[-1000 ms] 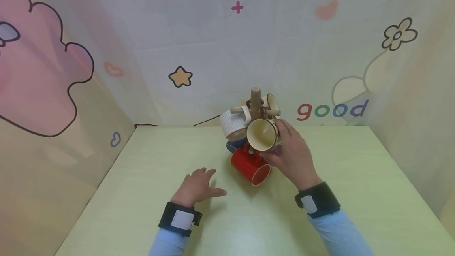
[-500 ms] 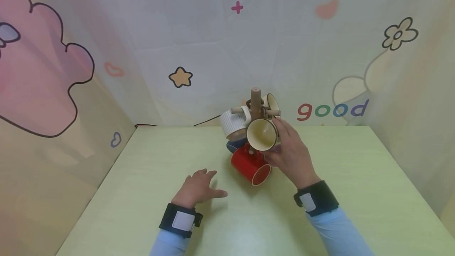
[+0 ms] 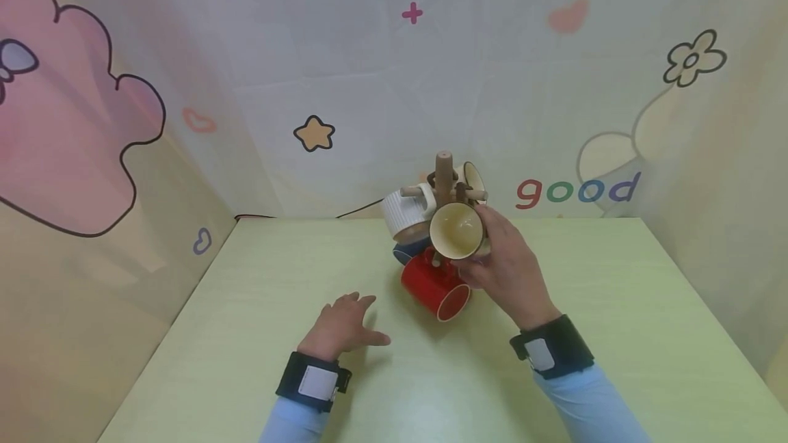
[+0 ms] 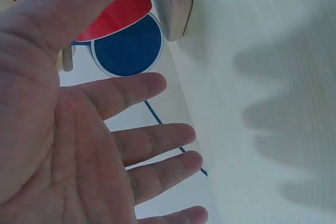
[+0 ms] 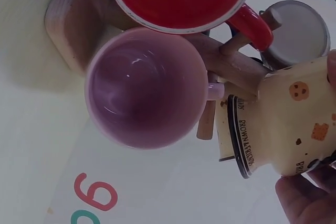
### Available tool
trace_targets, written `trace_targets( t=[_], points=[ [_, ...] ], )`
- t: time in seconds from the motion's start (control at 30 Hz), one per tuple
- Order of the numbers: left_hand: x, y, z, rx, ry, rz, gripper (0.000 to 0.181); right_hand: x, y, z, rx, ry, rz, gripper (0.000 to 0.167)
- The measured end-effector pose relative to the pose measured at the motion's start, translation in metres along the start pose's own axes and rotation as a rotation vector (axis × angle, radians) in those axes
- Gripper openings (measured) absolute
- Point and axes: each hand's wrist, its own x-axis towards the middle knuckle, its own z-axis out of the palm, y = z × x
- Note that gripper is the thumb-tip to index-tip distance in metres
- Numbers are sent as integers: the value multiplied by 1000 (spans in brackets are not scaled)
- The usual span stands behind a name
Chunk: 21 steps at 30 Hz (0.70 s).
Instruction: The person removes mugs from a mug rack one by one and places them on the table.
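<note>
My right hand grips a cream mug with a dark rim, its mouth facing me in the head view. Printed cookies and lettering show on this mug in the right wrist view. It is at the front of a wooden mug tree; whether its handle is on a peg is hidden. Below it hangs a red mug, with a purple mug beside that. My left hand hovers over the table with fingers spread, holding nothing, left of the red mug.
A white ribbed mug hangs at the tree's left, above a blue mug. Another cream mug hangs behind. The pale green table meets a printed cloth backdrop close behind the tree.
The cream mug in my right hand has tipped a little and risen slightly, its mouth facing more upward. My left hand has stayed almost still.
</note>
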Motion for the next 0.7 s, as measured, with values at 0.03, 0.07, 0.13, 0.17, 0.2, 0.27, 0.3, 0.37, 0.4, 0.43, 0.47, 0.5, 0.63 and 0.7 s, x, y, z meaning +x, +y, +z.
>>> trace_targets(
  t=[0.03,0.07,0.13,0.17,0.2,0.27,0.3,0.37,0.4,0.43,0.47,0.5,0.63,0.7],
  points=[
    [0,0,0,1,0,0,78,0,0,-1,4,4,4,96],
    [0,0,0,3,-1,0,77,-1,0,-3,7,10,6,96],
    [1,1,1,7,-3,-1,77,-2,-1,-6,19,26,4,96],
    [1,1,1,9,-5,-1,77,-2,-1,-7,25,38,-1,95],
    [1,1,1,11,-5,-2,77,-3,-1,-9,33,51,-8,95],
    [1,2,2,11,-7,-3,77,-5,-1,-13,39,75,-20,93],
    [1,2,2,11,-7,-3,77,-6,0,-15,39,85,-23,92],
    [2,2,1,9,-10,-5,77,-8,0,-19,30,102,-26,90],
    [2,3,1,9,-10,-5,76,-9,1,-22,25,108,-18,90],
    [2,3,1,9,-10,-3,76,-11,1,-24,17,112,-8,90],
    [2,3,1,10,-11,-2,76,-12,2,-26,12,115,3,90],
    [2,4,1,12,-11,-2,76,-13,3,-28,10,119,16,90],
    [1,7,1,20,-12,-1,76,-19,6,-37,11,123,70,92],
    [1,8,1,22,-14,-1,75,-23,8,-41,21,114,104,92]
  ],
)
